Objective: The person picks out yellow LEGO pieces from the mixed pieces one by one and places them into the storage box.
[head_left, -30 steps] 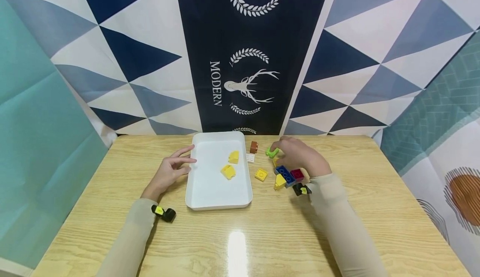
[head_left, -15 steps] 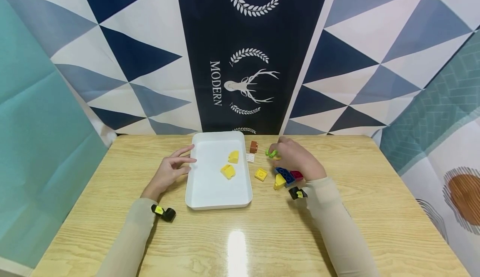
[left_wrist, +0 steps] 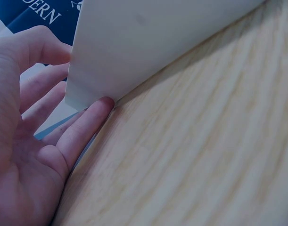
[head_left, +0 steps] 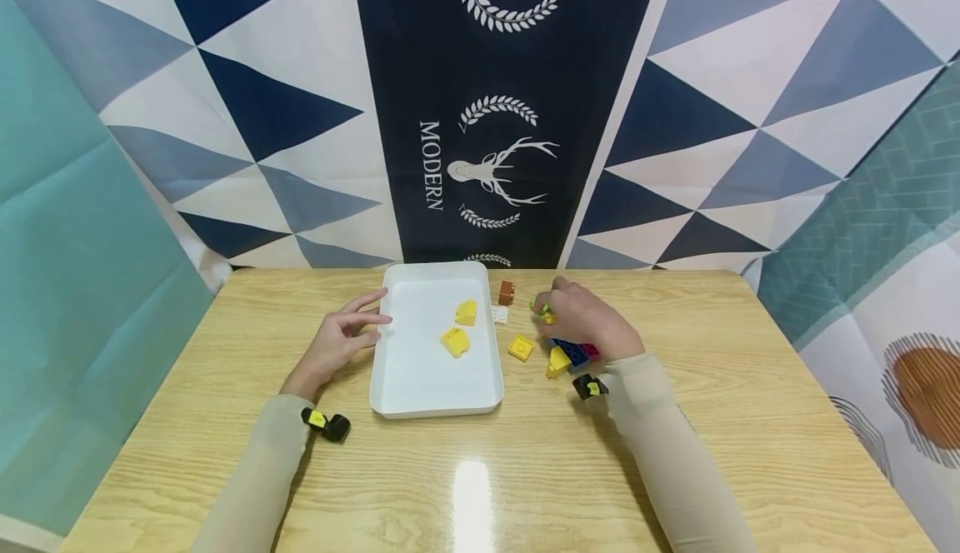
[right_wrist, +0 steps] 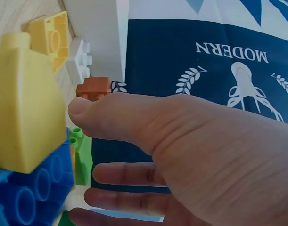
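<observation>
1. The side of the white tray (head_left: 442,388) was touched by the left hand (head_left: 335,349), its fingers spread apart.
2. Thumb and fingers of the right hand (head_left: 590,318) were parted at one green brick (right_wrist: 81,162); whether anything was pinched could not be told.
3. Right of the tray, one of each was counted: brown brick (head_left: 506,293), white brick (head_left: 500,314), blue brick (head_left: 574,355), red brick (head_left: 591,351), flat yellow brick (head_left: 521,348), yellow wedge (head_left: 557,362).
4. Two yellow bricks (head_left: 454,342) were contained in the tray.

White tray (head_left: 437,385), green brick (right_wrist: 82,162), triangle-patterned backdrop (head_left: 270,107)
</observation>
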`<state>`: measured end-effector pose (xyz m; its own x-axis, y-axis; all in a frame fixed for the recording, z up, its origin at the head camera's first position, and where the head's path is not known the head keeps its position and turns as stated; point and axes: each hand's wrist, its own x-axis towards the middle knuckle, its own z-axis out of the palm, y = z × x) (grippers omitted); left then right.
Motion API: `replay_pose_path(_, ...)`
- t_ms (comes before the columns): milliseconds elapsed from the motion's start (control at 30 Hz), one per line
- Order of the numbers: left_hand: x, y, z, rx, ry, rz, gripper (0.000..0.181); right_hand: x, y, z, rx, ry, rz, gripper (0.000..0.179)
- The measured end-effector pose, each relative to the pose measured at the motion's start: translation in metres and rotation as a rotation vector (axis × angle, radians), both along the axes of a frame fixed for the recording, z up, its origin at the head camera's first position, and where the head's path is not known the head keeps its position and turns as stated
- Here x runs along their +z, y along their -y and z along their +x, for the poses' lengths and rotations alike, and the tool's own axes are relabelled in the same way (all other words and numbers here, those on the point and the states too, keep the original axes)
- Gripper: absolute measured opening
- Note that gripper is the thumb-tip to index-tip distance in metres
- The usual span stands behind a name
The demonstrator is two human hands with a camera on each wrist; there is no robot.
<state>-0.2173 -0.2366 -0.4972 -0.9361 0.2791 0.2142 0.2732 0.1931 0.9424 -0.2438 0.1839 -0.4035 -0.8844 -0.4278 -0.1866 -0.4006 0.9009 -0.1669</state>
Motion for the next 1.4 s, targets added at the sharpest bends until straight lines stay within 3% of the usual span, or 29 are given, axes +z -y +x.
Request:
replay_pose_path(400, 0.001, 0.0, 0.0, 0.002, -0.003, -0.011, 0.025, -0.009, 0.001, -0.002, 0.029, 0.037, 0.017, 0.022)
replay_pose_path(633, 0.001, 0.0, 0.0, -0.012, -0.013, -0.006, 0.024, -0.014, 0.001, -0.003, 0.032, 0.034, 0.019, 0.005)
replay_pose_path(1133, -0.001, 0.0, 0.001, -0.005, -0.008, 0.003, 0.025, -0.015, 0.001, -0.004, 0.029, 0.027, 0.01, 0.008)
replay_pose_path(1400, 0.0, 0.001, 0.0, -0.006, 0.008, 0.005, 0.026, -0.008, 0.004, 0.0, 0.033, 0.053, 0.007, 0.008)
